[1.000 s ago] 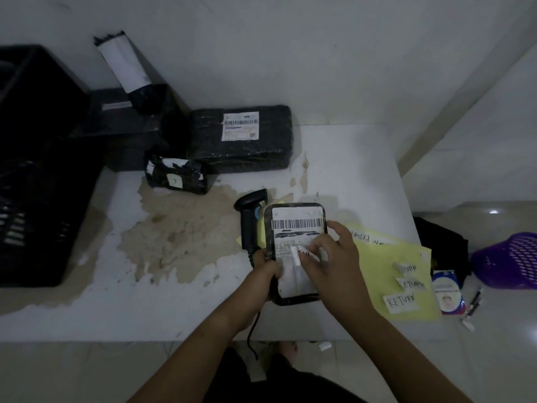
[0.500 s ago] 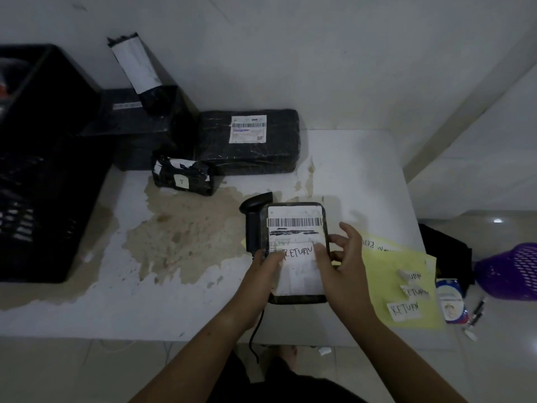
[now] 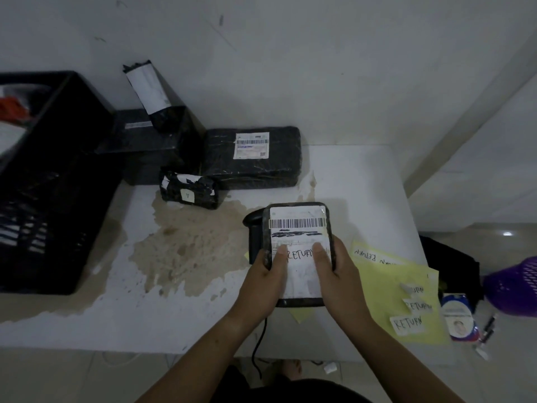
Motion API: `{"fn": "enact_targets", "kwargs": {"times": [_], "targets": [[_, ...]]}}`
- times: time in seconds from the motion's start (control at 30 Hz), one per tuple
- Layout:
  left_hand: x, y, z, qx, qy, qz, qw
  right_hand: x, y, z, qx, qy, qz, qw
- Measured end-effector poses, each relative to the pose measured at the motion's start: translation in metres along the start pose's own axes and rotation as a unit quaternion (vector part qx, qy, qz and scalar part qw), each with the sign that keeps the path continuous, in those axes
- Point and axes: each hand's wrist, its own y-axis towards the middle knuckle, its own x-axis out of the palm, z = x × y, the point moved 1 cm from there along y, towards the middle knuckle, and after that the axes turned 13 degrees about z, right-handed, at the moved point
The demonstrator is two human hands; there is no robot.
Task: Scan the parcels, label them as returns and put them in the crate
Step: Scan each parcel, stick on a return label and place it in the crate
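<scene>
A small black parcel [image 3: 299, 228] with a white barcode label is held over the white table [image 3: 348, 181], near its front. My left hand [image 3: 266, 283] grips its left edge and my right hand [image 3: 338, 279] grips its right edge. Both thumbs press a white RETURN sticker [image 3: 300, 253] onto the label. A black barcode scanner [image 3: 253, 225] lies partly hidden behind the parcel. To the right, a yellow sheet [image 3: 386, 289] carries more RETURN stickers [image 3: 407, 323]. The black crate [image 3: 55, 181] stands at the left.
At the back of the table are a wide black parcel [image 3: 252, 158], a small crumpled parcel [image 3: 190, 191], a dark box [image 3: 151, 146] and a bag leaning on the wall [image 3: 149, 88]. A purple basket [image 3: 514, 286], an ID card [image 3: 459, 318] and pens lie at the right.
The right hand laid the RETURN sticker onto the parcel's label. Both hands then shifted to the parcel's sides, with the thumbs now pressing the sticker's two ends.
</scene>
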Motion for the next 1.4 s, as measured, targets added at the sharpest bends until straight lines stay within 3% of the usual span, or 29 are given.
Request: {"fn": "enact_targets", "kwargs": {"times": [0.23, 0.33, 0.6, 0.73, 0.83, 0.93, 1.07, 1.17, 1.4], "targets": [[-0.004, 0.002, 0.005, 0.025, 0.014, -0.019, 0.999, 0.002, 0.003, -0.003, 0.013, 0.025, 0.001, 1.0], [-0.005, 0.004, 0.0, 0.019, 0.022, -0.021, 0.999, 0.004, 0.006, -0.003, 0.004, -0.016, -0.009, 1.0], [-0.032, 0.012, 0.004, -0.013, -0.033, 0.017, 0.999, 0.005, 0.001, -0.007, 0.033, 0.007, -0.135, 0.99], [-0.064, 0.018, 0.017, -0.001, -0.008, 0.018, 1.0, 0.03, -0.009, -0.019, 0.005, 0.009, -0.18, 0.984], [-0.106, 0.019, 0.037, 0.016, -0.006, 0.025, 1.0, 0.067, -0.012, -0.044, 0.037, 0.036, -0.192, 0.98], [-0.171, 0.017, 0.066, 0.083, 0.022, 0.07, 0.994, 0.117, -0.015, -0.076, 0.066, 0.068, -0.199, 0.975], [-0.295, 0.015, 0.094, 0.177, 0.034, 0.195, 0.964, 0.202, -0.025, -0.13, 0.076, 0.115, -0.242, 0.961], [-0.391, 0.009, 0.107, 0.236, 0.099, 0.247, 0.935, 0.271, -0.043, -0.174, 0.078, 0.15, -0.27, 0.948], [-0.588, 0.022, 0.087, 0.302, 0.272, 0.416, 0.813, 0.403, -0.069, -0.267, 0.013, 0.146, -0.306, 0.941]]}}
